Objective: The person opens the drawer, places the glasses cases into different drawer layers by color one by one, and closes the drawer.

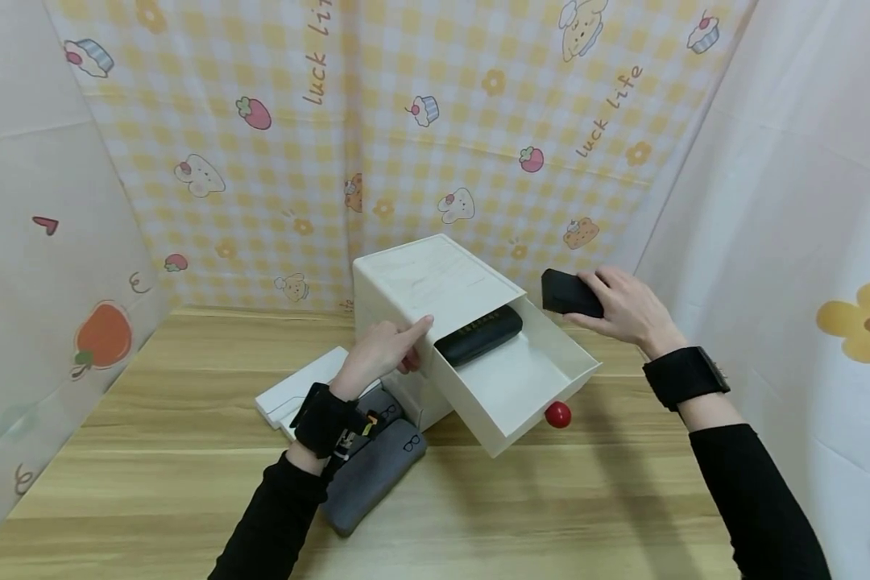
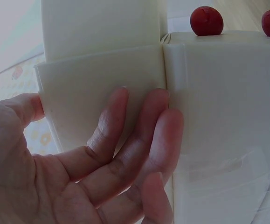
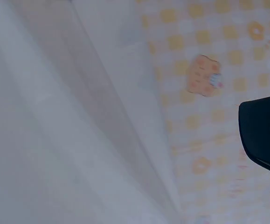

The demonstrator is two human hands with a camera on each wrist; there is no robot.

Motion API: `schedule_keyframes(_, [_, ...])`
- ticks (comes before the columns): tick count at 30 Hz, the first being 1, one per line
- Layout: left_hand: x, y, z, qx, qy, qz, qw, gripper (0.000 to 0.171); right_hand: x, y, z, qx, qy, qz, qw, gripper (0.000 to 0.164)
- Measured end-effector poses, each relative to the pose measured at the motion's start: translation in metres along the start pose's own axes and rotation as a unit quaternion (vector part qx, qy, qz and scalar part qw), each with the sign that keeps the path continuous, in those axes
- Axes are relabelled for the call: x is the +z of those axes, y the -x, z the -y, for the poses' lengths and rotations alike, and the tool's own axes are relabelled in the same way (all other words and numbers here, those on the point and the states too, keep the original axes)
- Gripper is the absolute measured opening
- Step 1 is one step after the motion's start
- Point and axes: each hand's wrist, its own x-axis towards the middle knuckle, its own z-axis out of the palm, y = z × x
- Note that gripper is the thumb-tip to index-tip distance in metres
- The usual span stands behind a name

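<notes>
A white drawer cabinet (image 1: 435, 278) stands on the table with its top drawer (image 1: 503, 399) pulled out. My left hand (image 1: 384, 350) grips the cabinet's upper corner, thumb on top and fingertips against the side wall (image 2: 83, 88). Inside the drawer, towards the back, lies a black glasses case (image 1: 480, 334) with gold lettering. My right hand (image 1: 627, 310) holds another black glasses case (image 1: 569, 293) in the air, right of the drawer. Only an end of that case (image 3: 265, 133) shows in the right wrist view; the hand is out of sight there.
A red round knob (image 1: 558, 415) sits at the drawer's front. Lower on the cabinet are red knobs (image 2: 207, 21). Grey glasses cases (image 1: 377, 475) and flat white boxes (image 1: 300, 383) lie left of the cabinet on the wooden table (image 1: 167, 451). Patterned curtains (image 1: 261, 185) hang behind.
</notes>
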Motion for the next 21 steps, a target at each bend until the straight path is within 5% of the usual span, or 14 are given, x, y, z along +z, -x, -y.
schedule_keyframes(5, [-0.001, 0.0, 0.0, 0.003, 0.0, 0.001, 1.0, 0.071, -0.012, -0.02, 0.025, -0.103, -0.01, -0.017, 0.995, 0.083])
schedule_keyframes(10, [0.0, 0.0, 0.001, -0.001, 0.004, 0.0, 1.0, 0.071, -0.014, -0.03, 0.054, -0.18, -0.028, 0.001, 0.983, 0.077])
schedule_keyframes(21, [0.001, 0.0, 0.0, -0.004, 0.002, -0.001, 1.0, 0.072, -0.01, -0.04, 0.093, -0.279, 0.005, 0.07, 0.958, 0.071])
